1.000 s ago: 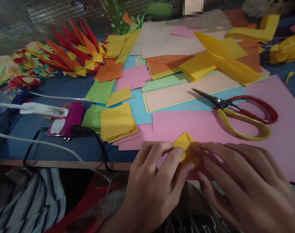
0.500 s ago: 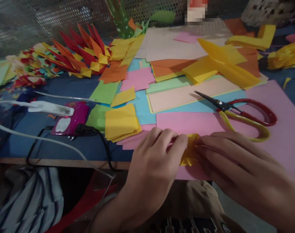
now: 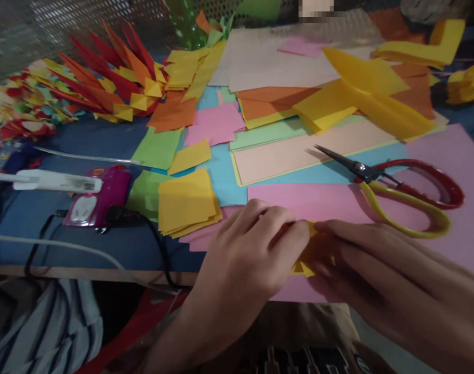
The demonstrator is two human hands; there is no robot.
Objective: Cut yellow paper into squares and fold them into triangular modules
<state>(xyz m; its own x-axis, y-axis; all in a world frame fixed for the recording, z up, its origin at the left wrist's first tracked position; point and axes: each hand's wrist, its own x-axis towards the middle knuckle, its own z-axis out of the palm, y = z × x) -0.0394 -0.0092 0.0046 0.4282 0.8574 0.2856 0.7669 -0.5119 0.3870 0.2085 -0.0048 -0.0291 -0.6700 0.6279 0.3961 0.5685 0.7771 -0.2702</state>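
A second ago the yellow folded paper showed a pointed top between the hands; now the fingers cover most of it, leaving a strip in shadow and small corners at the lower edge. It sits between the two hands above the near edge of the pink sheet. The left hand has its fingers curled close together, the forefinger bent onto the paper's left side; its thumb is hidden. The right hand, its fingers more spread a second ago, now has them nearly straight and side by side, tips gripping the paper's right side. The scissors lie just beyond the right hand, and the yellow squares are stacked beyond the left one.
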